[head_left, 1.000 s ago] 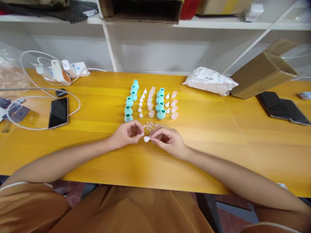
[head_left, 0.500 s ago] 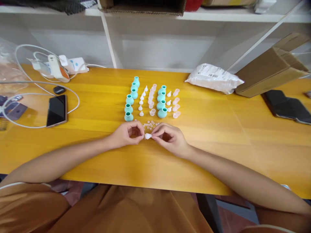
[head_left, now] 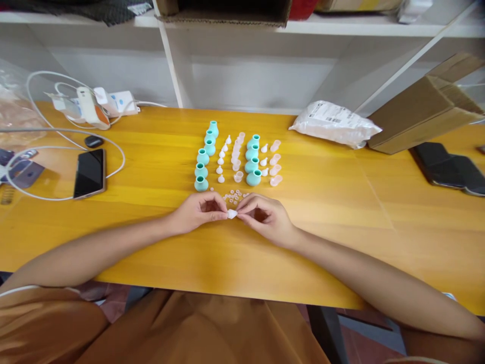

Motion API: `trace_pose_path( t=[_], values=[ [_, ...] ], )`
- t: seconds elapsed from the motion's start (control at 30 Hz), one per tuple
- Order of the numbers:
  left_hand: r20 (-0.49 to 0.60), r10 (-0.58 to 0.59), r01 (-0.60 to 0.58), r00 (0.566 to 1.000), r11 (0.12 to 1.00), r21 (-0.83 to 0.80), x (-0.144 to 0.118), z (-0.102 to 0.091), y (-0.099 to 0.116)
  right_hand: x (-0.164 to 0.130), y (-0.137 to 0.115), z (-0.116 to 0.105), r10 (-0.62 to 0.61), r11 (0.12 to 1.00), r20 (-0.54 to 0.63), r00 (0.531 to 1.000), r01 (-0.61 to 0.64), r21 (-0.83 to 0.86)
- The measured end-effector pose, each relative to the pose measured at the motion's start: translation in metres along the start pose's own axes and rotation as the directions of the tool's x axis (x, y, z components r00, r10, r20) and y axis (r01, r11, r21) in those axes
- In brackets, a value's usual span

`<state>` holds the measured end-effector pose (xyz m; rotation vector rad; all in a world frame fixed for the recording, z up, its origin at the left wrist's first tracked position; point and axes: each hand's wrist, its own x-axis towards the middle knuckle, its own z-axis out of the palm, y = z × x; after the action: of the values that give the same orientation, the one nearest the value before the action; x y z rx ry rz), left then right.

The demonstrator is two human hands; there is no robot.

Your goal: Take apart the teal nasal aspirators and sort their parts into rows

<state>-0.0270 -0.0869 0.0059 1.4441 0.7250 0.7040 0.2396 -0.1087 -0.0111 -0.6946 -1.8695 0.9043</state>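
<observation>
Between my hands is a small white cone-shaped nozzle piece (head_left: 232, 214). My right hand (head_left: 267, 218) pinches its narrow tip. The fingertips of my left hand (head_left: 200, 212) grip its wider end; whether they also hold a tiny ring is too small to tell. Just beyond my fingers lie several small clear rings (head_left: 235, 195). Farther back stand columns of turquoise bulbs (head_left: 202, 156) with open necks, white nozzle pieces (head_left: 220, 170) and clear cup-like pieces (head_left: 238, 176). To the right are a second turquoise column (head_left: 253, 164), more white pieces (head_left: 264, 162) and clear pieces (head_left: 276, 170).
A phone (head_left: 90, 173) with a white cable lies at left, before a power strip with chargers (head_left: 93, 107). At the back right are a plastic mailer bag (head_left: 335, 123), a cardboard box (head_left: 420, 111) and a black case (head_left: 447, 164). White shelving (head_left: 261, 71) rises behind the table.
My left fingertips have moved slightly right, closing over the wide end of the white nozzle piece. My right hand keeps its pinch. The view has shifted a little.
</observation>
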Motion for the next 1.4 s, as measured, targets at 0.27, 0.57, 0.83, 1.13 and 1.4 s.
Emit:
trace_pose_path(
  t=[0.27, 0.57, 0.83, 1.13, 1.4],
  values=[
    [-0.019, -0.026, 0.025, 0.999, 0.999, -0.031, 0.001, 0.001, 0.0, 0.0, -0.002, -0.001, -0.025, 1.0, 0.024, 0.999, 0.025, 0.004],
    [0.05, -0.032, 0.034, 0.998, 0.998, -0.056, 0.001, -0.001, -0.002, 0.001, -0.003, -0.002, -0.054, 0.999, 0.045, 0.998, 0.054, -0.005],
    [0.062, -0.042, 0.043, 0.997, 0.999, -0.025, 0.001, -0.001, 0.002, 0.0, -0.004, -0.002, -0.083, 0.996, 0.073, 0.994, 0.085, -0.017],
    [0.121, -0.029, 0.027, 0.992, 1.0, 0.015, 0.002, -0.004, -0.001, 0.001, -0.007, -0.002, -0.068, 0.998, 0.1, 0.993, 0.069, -0.009],
    [0.245, 0.303, -0.389, 0.921, 0.704, 0.595, -0.011, 0.003, 0.001, -0.004, -0.007, -0.001, -0.148, 0.974, 0.211, 0.966, 0.18, -0.139]
  ],
)
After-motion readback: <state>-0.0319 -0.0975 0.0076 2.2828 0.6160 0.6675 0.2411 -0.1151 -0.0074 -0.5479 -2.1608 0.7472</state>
